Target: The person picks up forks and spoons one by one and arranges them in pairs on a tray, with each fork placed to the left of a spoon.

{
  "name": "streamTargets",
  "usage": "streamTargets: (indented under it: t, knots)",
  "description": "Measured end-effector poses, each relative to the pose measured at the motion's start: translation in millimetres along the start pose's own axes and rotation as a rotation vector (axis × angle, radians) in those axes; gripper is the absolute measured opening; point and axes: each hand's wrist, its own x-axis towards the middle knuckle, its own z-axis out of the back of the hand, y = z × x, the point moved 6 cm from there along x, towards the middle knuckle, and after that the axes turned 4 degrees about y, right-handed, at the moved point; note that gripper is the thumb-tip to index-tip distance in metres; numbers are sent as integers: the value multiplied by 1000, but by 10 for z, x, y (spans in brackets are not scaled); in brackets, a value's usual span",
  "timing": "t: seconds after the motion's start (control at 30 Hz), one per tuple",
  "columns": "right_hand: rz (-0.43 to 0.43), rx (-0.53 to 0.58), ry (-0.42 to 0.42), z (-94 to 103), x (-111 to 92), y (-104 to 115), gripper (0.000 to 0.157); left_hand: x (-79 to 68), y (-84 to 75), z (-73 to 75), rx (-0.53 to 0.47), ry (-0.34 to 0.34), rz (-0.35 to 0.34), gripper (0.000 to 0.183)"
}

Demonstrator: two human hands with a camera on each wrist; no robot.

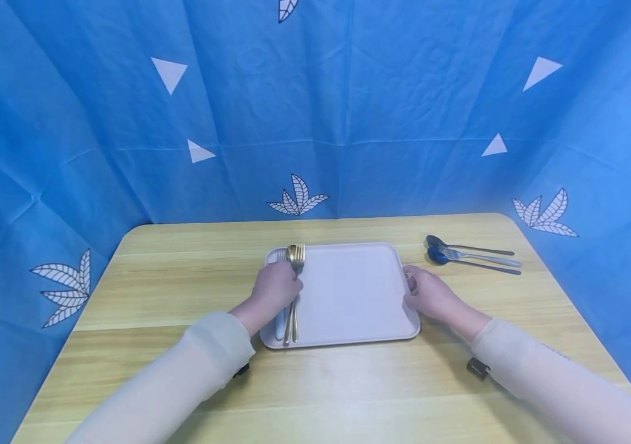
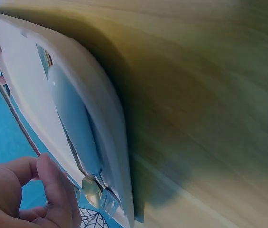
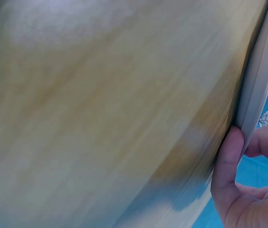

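A pale rectangular tray [image 1: 349,296] lies on the table in the head view. At its left side, my left hand [image 1: 278,285] pinches the slim handle of a gold fork [image 1: 301,249], tines pointing to the back. The left wrist view shows this handle raised above the tray. Under that hand, a gold spoon [image 2: 91,191] and a fork with a thick light-blue handle [image 2: 74,116] lie along the tray's left edge, partly hidden in the head view. My right hand [image 1: 429,293] grips the tray's right rim [image 3: 255,90] between thumb and fingers.
Right of the tray, two dark spoons [image 1: 482,266] and a silver fork [image 1: 484,256] lie together on the wooden table [image 1: 182,277]. A blue patterned cloth [image 1: 393,111] hangs behind the table and along both sides.
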Motion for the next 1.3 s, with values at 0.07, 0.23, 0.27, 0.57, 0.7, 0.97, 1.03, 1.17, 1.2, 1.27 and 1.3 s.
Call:
streamTargets:
  t: [0.07,0.23,0.27,0.57,0.7,0.97,1.03,1.17,1.2,1.27,1.3]
  knots:
    - [-3,1,1,-1,3,-4,73,8,-12,-18,-10,6,3,42]
    - [-5,-1,4,-1,2,1,73,18,-44,-58,-17,15,0,42]
    - [-4,-2,4,1,0,6,73,22,-51,-63,-12,11,-4,43]
    - [-13,6,11,12,-5,7,74,78,-131,-127,-1,-3,-12,42]
    - [-12,5,10,14,-2,-1,74,99,-176,-166,-11,6,-9,41]
    - [-5,1,10,6,9,-7,74,108,-223,-216,-19,6,-15,40]
    - [-5,0,12,7,8,-3,74,113,-224,-226,-17,5,-16,39]
    - [-6,4,14,12,5,8,74,130,-221,-246,-33,5,-5,36]
    - [-9,5,14,13,5,9,74,137,-222,-252,-34,3,-4,36]
    - [-11,5,15,11,4,11,74,152,-226,-269,-29,4,-6,34]
    - [-11,5,16,8,5,10,75,156,-232,-276,-25,2,-10,33]
